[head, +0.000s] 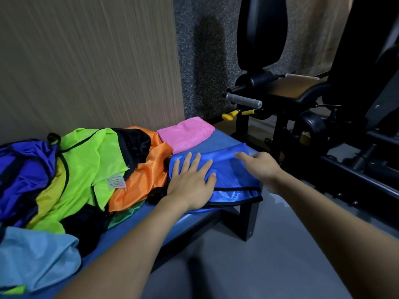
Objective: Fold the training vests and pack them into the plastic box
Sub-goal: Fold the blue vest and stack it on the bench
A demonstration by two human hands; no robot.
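On the blue padded bench (pixel 138 221), head view: royal-blue vest (pixel 228 169) lies at the right end, partly folded, black-trimmed edge along its near side, touching the bench edge.

Left hand (pixel 191 182): flat on the vest's left half, palm down, fingers straight and slightly spread, pressing the cloth. No pinch.

Right hand (pixel 262 167): on the vest's right side, over the raised fold. Fingers reach left across the fabric, loosely extended. Thumb side hidden, so cannot tell if it pinches the fold or only touches it.

Pink folded vest (pixel 185 134): just beyond the blue one, far side of the bench, against the wall (pixel 86 61). Lies flat, edges squared.

Left of the hands, unfolded heap, pieces overlapping:
- orange vest (pixel 142 180), touching the blue vest's left edge
- neon green vest (pixel 86 169) with a white care label (pixel 116 182), black trim
- black fabric (pixel 133 145) between green and orange, far side
- purple vest (pixel 23 173) at far left
- light-blue vest (pixel 36 255) near left corner, crumpled

Right of the bench: black gym machine (pixel 323 104) with grey handle (pixel 244 99) and yellow pin (pixel 230 115), standing on grey floor (pixel 259 255).

Plastic box: not visible in this view.
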